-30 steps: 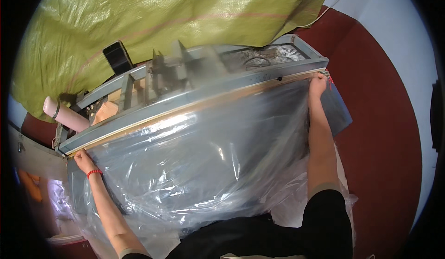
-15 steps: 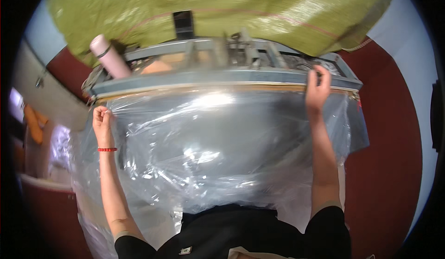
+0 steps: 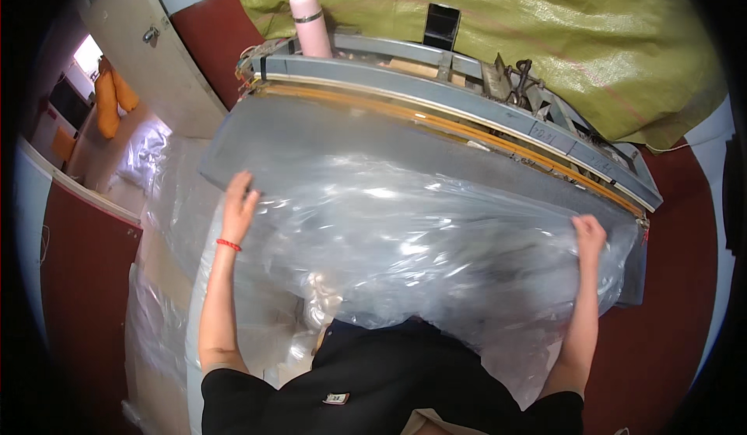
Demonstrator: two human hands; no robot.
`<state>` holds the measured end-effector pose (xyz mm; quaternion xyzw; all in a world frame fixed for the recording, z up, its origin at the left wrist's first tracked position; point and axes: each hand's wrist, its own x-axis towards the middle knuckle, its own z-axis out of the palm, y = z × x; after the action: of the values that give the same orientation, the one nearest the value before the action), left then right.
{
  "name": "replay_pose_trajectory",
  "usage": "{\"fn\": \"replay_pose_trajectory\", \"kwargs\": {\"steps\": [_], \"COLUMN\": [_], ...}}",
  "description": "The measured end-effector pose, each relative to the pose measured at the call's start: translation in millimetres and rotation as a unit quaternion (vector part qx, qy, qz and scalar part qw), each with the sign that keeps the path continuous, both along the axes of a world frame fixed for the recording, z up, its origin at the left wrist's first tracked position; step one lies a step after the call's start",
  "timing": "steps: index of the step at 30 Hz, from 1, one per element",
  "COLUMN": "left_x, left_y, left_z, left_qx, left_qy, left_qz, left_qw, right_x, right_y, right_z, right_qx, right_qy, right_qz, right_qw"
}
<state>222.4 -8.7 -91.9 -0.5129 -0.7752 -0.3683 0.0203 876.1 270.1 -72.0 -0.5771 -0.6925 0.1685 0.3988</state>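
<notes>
A wide sheet of clear plastic film lies rumpled over the grey table in front of me. At its left end, my left hand is open, with the thumb apart from the fingers, close to the film's edge. My right hand pinches the film's far edge near the right end of the table. Beyond both hands runs a long grey metal beam with an orange strip along its lower side. A strip of bare tabletop shows between the beam and the film.
A pink bottle, a dark phone-like slab and metal tools stand or lie behind the beam. Yellow-green woven sheeting hangs at the back. More clear film trails down at the left, near a door.
The film's far edge has come away from the beam toward me. My left hand has opened from a pinch; my right hand has left the beam and grips film. The view has turned left.
</notes>
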Motion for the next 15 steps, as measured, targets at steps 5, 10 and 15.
{"fn": "replay_pose_trajectory", "kwargs": {"steps": [5, 10, 15], "left_x": [91.2, 122.0, 148.5], "left_y": [-8.8, -15.4, 2.9], "left_z": [16.6, 19.6, 17.4], "left_qx": [0.137, 0.062, -0.134], "left_qy": [-0.266, -0.315, -0.343], "left_qz": [-0.029, 0.026, -0.088], "left_qw": [0.954, 0.947, 0.925], "right_x": [131.4, 173.2, 167.8], "right_y": [-23.1, -32.5, -38.2], "right_z": [-16.2, -27.2, -24.7], "right_qx": [0.043, 0.038, 0.055], "right_qy": [-0.042, -0.028, -0.030], "right_qz": [-0.110, -0.154, -0.166], "right_qw": [0.992, 0.987, 0.984]}}
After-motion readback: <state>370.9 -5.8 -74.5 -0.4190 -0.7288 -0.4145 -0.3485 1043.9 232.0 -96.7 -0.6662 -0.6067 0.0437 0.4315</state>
